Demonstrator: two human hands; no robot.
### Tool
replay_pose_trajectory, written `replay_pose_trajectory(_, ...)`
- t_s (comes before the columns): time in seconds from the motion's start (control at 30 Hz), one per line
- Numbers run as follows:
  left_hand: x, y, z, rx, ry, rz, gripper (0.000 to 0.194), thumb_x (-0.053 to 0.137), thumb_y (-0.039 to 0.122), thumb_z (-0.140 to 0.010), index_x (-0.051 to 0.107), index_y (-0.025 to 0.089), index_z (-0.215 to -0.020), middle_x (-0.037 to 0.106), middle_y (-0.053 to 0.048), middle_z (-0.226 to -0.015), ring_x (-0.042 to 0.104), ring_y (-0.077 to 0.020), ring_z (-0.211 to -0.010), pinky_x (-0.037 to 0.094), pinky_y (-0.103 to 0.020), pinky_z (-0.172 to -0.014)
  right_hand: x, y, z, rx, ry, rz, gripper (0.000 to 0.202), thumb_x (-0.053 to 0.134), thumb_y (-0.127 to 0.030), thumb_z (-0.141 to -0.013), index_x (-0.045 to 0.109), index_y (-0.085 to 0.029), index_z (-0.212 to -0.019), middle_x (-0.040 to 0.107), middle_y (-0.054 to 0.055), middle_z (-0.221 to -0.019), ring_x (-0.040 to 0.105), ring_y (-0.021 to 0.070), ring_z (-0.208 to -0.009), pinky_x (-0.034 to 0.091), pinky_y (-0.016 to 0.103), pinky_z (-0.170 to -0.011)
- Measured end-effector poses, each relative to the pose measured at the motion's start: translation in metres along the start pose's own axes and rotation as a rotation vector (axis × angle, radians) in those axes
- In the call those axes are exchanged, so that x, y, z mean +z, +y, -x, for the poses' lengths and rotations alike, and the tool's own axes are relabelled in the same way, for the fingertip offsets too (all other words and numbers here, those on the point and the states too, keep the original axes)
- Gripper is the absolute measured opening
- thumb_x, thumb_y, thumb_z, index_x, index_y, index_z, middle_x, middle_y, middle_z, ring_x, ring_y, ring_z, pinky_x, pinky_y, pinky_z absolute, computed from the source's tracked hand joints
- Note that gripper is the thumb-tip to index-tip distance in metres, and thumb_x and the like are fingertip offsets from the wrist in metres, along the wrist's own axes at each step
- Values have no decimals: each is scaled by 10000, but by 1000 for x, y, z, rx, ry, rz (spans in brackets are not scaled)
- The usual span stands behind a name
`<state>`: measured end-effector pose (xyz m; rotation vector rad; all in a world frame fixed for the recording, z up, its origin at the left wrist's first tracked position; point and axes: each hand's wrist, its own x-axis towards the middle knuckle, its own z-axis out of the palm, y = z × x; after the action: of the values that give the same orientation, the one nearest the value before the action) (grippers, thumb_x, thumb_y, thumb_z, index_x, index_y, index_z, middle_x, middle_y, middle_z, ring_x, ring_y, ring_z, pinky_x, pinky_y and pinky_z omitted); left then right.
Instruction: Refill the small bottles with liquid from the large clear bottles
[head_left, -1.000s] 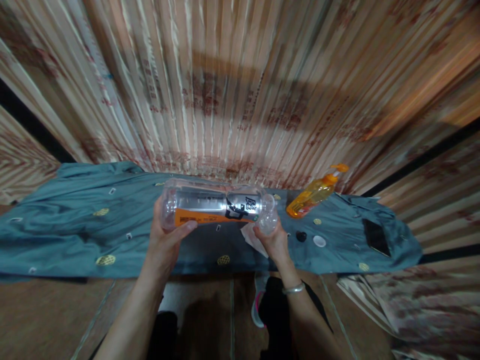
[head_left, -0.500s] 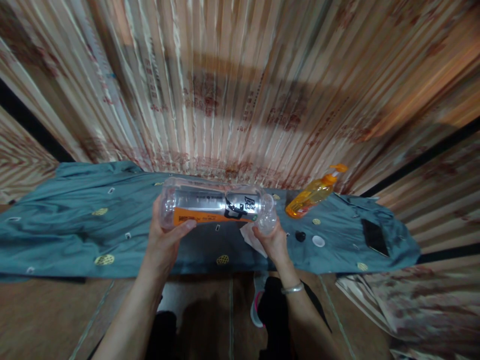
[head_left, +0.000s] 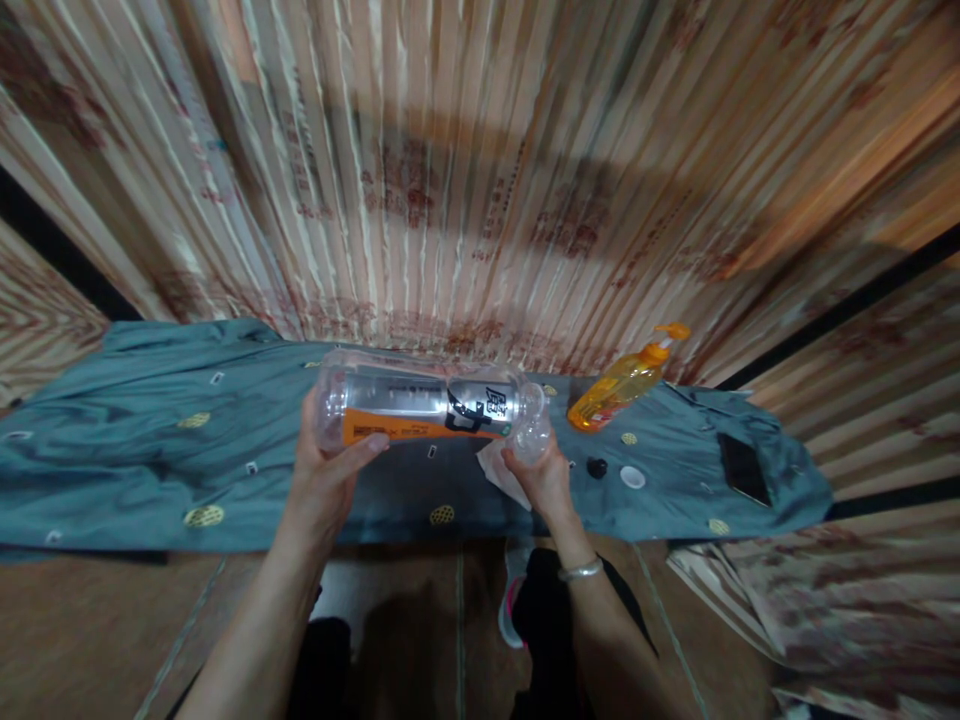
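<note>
A large clear plastic bottle (head_left: 401, 402) with a silver and orange label lies sideways in the air above the cloth. My left hand (head_left: 330, 455) wraps its base end, the thumb along the label's lower edge. At the other end my right hand (head_left: 546, 475) is closed round the clear, narrower neck part; some of the fingers are hidden behind it. A white tissue (head_left: 501, 477) shows just left of my right hand, and whether they touch I cannot tell.
A yellow-orange pump bottle (head_left: 611, 392) stands to the right on the blue-green cloth (head_left: 255, 510). A small black cap (head_left: 597, 467), a white ring-like disc (head_left: 632, 477) and a dark phone (head_left: 744, 470) lie nearby. Behind hangs a striped curtain (head_left: 450, 150).
Both hands keep the same hold on the bottle. The whole view has shifted slightly, and the bottle looks nearly unmoved relative to the cloth.
</note>
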<state>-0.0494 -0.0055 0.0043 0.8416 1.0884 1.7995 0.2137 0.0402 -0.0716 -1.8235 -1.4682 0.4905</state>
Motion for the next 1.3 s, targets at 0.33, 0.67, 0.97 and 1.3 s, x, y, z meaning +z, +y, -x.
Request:
replay_pose_trajectory(0.33,-5,-5,-2,13,-39,-12,799,943,364,-564,618,322,-1292,673,-93,-1355,688,-356,-1076,590,-394,-679,1,1,0,-17,10,-13,725,745,-376,-730,594,-170,-1409,782,172,-1205,769,348,-1074,626,461,-922)
replay_pose_trajectory(0.67,-1,-2,-1,12,-32,-14,841,959,375,-524,626,309,-1293,649,-104,-1402,684,-359,-1066,578,-377,-644,-1,0,0,-16,-10,-20,749,741,-392,-717,592,-150,-1409,777,185,-1216,767,363,-1076,624,480,-919)
replay_pose_trajectory(0.97,-1,-3,-1,17,-15,-20,804,954,391,-528,627,298,-1256,688,-108,-1302,685,-350,-1026,561,-370,-641,0,1,0,-17,1,-24,749,731,-402,-726,593,-153,-1419,771,196,-1244,756,388,-1112,615,515,-940)
replay_pose_trajectory(1.3,-2,-3,-1,25,-3,-16,785,946,374,-521,628,300,-1236,702,-79,-1166,673,-311,-936,543,-369,-647,2,4,-1,-45,5,-21,738,734,-389,-738,590,-155,-1423,768,193,-1246,758,374,-1115,619,487,-940)
